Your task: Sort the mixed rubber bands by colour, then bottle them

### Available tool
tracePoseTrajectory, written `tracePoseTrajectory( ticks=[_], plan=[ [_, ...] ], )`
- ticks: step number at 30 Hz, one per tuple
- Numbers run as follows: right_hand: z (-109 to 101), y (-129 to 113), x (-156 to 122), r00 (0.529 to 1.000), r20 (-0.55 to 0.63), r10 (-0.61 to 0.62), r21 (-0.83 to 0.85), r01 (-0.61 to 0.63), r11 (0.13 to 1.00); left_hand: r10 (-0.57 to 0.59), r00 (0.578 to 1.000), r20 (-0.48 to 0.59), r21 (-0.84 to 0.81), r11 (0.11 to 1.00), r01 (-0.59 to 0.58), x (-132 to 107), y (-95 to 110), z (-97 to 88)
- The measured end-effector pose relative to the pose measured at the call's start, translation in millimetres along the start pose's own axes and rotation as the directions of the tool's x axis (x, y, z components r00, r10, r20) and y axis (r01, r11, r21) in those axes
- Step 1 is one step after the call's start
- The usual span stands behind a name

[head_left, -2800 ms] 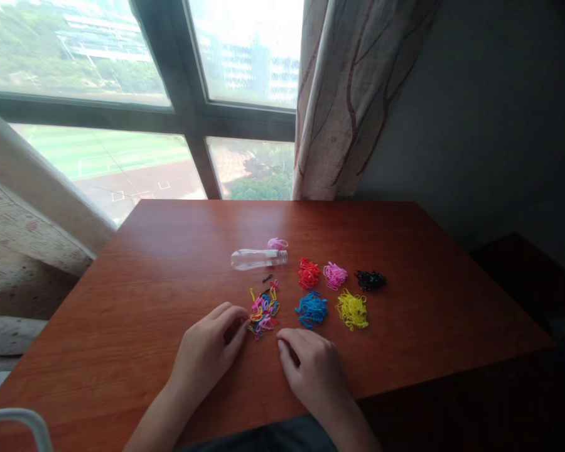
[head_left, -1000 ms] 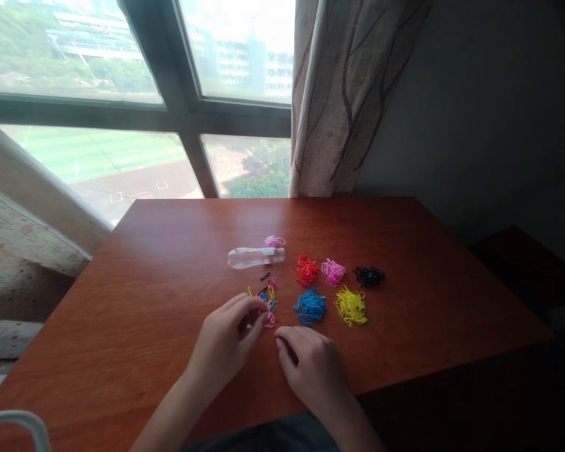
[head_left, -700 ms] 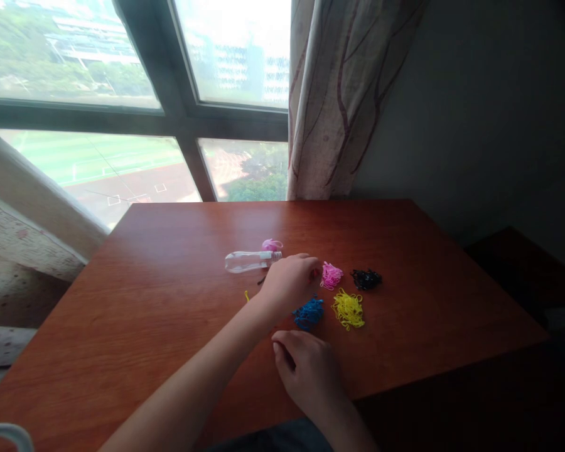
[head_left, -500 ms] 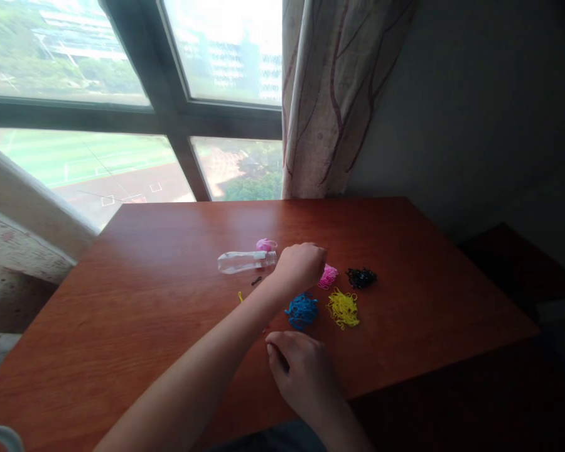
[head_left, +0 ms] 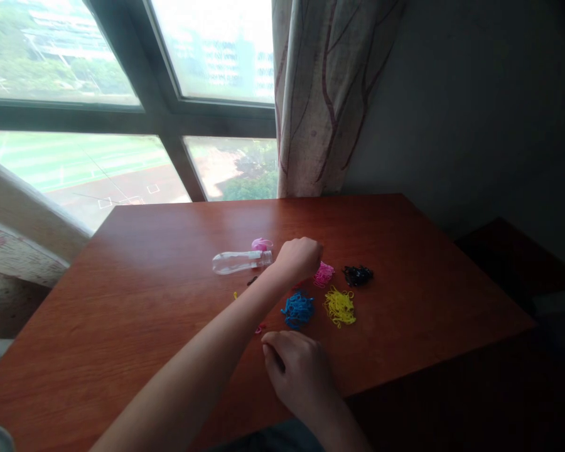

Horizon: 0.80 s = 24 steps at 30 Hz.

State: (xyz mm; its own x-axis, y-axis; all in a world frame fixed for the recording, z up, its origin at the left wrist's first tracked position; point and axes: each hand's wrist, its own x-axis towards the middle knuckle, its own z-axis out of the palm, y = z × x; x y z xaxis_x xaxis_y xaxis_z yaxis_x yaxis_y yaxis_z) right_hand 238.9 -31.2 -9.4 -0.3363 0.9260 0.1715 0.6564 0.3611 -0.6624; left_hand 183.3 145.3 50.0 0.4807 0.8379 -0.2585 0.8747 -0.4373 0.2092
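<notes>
My left hand (head_left: pixel 299 258) is closed, knuckles up, at the left edge of a pile of small pink looped pieces (head_left: pixel 324 274). Its fingertips are hidden, so I cannot see what they hold. Nearer to me, my right hand (head_left: pixel 301 364) rests low with thumb and forefinger pressed together; anything between them is too small to make out. Between the hands lies a heap of blue looped pieces (head_left: pixel 297 309), with a yellow heap (head_left: pixel 339 307) to its right. A little red shows under my left wrist. Single pieces lie by my left forearm, among them a pink one (head_left: pixel 258 330).
A clear plastic bottle (head_left: pixel 238 262) lies on its side, its neck towards my left hand. Behind it is a pink plastic piece (head_left: pixel 262 243). A black heap (head_left: pixel 358 275) lies at the right. The wooden table (head_left: pixel 169 251) meets a window and curtain (head_left: pixel 320 125).
The view has shifted slightly, moving everything a little to the left in the picture. Both hands keep nearly the same pose and place. More of the pink piece by my left forearm shows.
</notes>
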Motion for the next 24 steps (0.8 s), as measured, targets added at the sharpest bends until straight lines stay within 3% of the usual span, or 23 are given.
tracePoseTrajectory(
  ticks=[6,14,20,24],
  plan=[
    [0.4,0.1,-0.5,1.0,-0.008,-0.005,-0.024,0.004,1.0,0.005,0.996,-0.093,-0.047,0.999,-0.01,-7.9,-8.6,0.9],
    [0.4,-0.7,-1.5,1.0,-0.016,-0.019,-0.013,0.019,1.0,0.043,0.97,-0.241,-0.118,0.99,-0.073,-41.7,-30.3,-3.2],
    [0.5,0.0,-0.3,1.0,-0.008,-0.018,-0.013,0.018,1.0,0.039,0.962,-0.27,-0.122,0.99,-0.074,-56.9,-38.1,-5.7],
    [0.3,-0.4,-0.4,1.0,-0.007,-0.011,-0.023,0.011,1.0,-0.006,0.973,-0.231,-0.095,0.995,-0.017,-42.1,-41.9,-8.7]
  ],
)
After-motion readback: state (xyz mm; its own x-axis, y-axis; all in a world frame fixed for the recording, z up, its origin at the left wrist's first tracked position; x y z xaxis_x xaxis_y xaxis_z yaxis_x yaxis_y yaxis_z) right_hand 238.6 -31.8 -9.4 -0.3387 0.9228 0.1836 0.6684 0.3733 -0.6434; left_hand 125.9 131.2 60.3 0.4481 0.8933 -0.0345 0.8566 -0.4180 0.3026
